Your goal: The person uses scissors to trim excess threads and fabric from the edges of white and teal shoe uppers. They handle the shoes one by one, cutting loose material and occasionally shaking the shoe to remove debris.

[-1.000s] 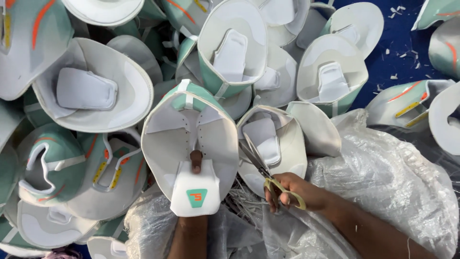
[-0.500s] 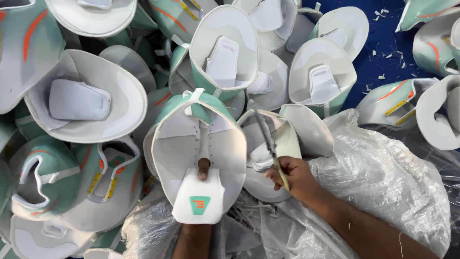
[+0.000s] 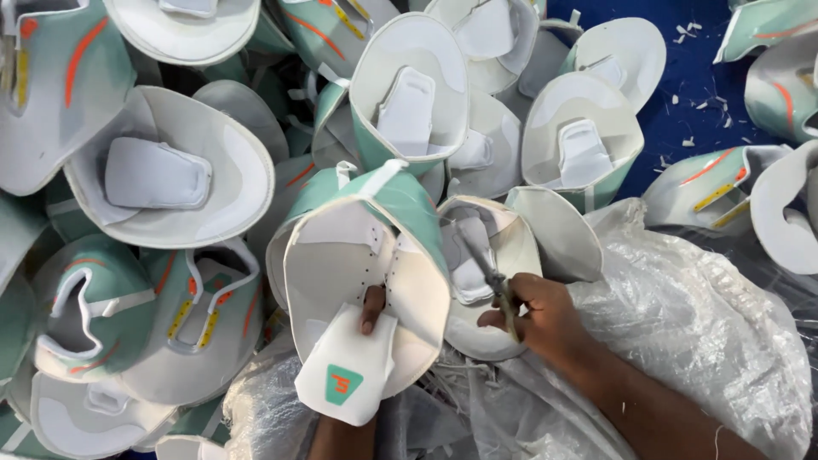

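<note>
Since a second ago my right hand (image 3: 545,319) has swung the scissors (image 3: 492,277) upright, its grip closed on them, beside the white-and-mint shoe upper (image 3: 362,264) that my left hand (image 3: 371,308) pinches at the tongue, centred above the clear plastic sheet (image 3: 699,324) among piled uppers (image 3: 162,183).

A shoe-making workshop is showing here: dozens of unfinished mint-and-white shoe uppers (image 3: 162,179) are lying heaped left and far, clear plastic sheeting (image 3: 707,341) is bunching near right, offcuts (image 3: 694,102) are littering blue flooring.
</note>
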